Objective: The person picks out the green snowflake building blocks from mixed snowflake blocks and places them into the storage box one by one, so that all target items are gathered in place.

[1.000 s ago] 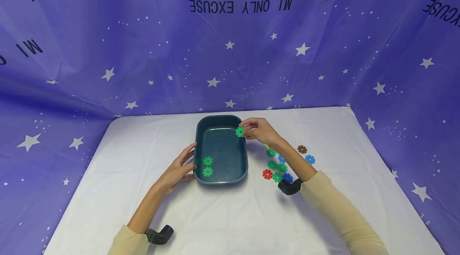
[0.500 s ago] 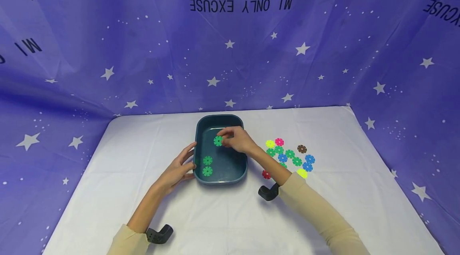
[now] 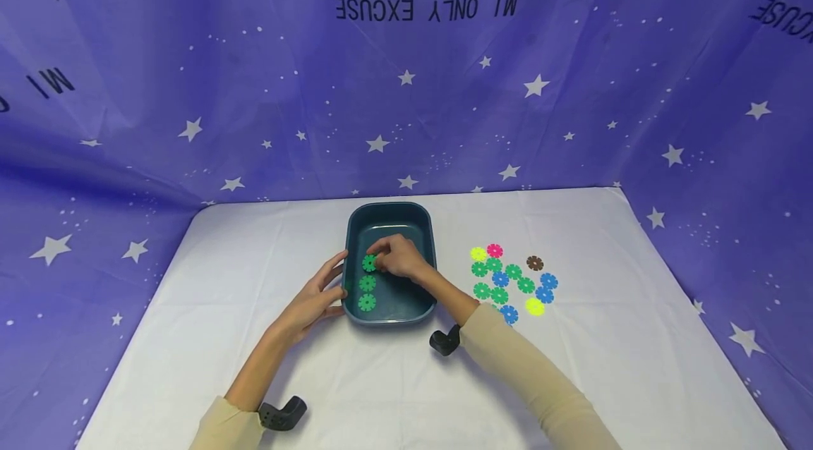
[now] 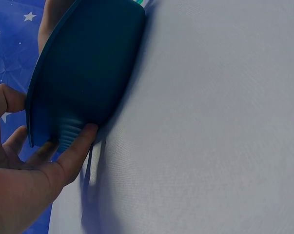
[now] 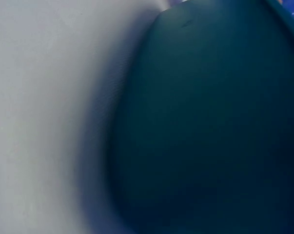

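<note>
A dark teal plastic basin [image 3: 406, 305] rests on the white-covered table. My left hand [image 3: 314, 305] holds its left side; in the left wrist view the hand [image 4: 34, 180] has fingers bent at the rim and along the outer wall [image 4: 93, 58]. Inside the basin, my right hand [image 3: 401, 257] pinches a green notched plastic disc [image 3: 369, 263] near the left wall. Two more green discs, one nearer the middle [image 3: 367, 283] and one toward the front [image 3: 367, 302], lie below it in a column. The right wrist view shows only the basin's outer wall [image 5: 200, 112], with the hand hidden.
Right of the basin lies a loose group of notched discs: several green, several blue [image 3: 549, 281], two yellow [image 3: 536, 307], a pink one [image 3: 495, 250] and a brown one [image 3: 535, 263]. The right forearm crosses the basin's right rim. A purple star-print curtain [image 3: 406, 111] hangs behind.
My right hand has carried the green disc from the basin's right rim leftward and down, above the other two green discs. The left hand and the basin have stayed put.
</note>
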Motion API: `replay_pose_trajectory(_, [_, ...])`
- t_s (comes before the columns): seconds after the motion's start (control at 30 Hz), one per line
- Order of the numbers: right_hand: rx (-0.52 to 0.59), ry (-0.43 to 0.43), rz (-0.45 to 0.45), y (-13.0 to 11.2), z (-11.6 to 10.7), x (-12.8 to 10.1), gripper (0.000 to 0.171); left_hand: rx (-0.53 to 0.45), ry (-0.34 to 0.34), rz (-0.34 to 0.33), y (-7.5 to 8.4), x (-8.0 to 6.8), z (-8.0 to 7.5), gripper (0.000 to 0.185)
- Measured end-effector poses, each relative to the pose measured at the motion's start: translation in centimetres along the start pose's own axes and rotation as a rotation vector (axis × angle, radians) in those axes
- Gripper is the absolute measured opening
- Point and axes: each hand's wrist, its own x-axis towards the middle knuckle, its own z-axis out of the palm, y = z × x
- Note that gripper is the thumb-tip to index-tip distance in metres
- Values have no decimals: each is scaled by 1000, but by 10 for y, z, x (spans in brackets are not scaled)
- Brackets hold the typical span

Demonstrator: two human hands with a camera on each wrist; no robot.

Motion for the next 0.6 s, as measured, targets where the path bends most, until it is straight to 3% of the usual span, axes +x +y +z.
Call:
replay_pose_trajectory(0.2, [-19, 20, 48, 1, 6, 5, 27, 6, -1, 6, 1, 0, 0, 80])
replay_pose_trajectory(0.6, [-98, 45, 40, 1, 12, 9, 19, 28, -7, 11, 1, 0, 0, 79])
